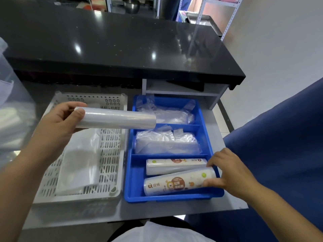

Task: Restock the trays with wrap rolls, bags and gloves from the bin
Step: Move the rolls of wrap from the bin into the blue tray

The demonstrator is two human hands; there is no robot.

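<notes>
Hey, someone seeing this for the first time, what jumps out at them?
The bright blue tray at centre, two printed rolls in its nearest compartment, the right hand on the front roll. To its left, the left hand holds a clear wrap roll above the white slotted basket.

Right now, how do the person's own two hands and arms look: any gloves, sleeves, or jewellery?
Both hands are bare: the left hand and the right hand wear no gloves, and no rings or watch show. Both forearms are uncovered as far as the frame edge, with no sleeve in view.
</notes>
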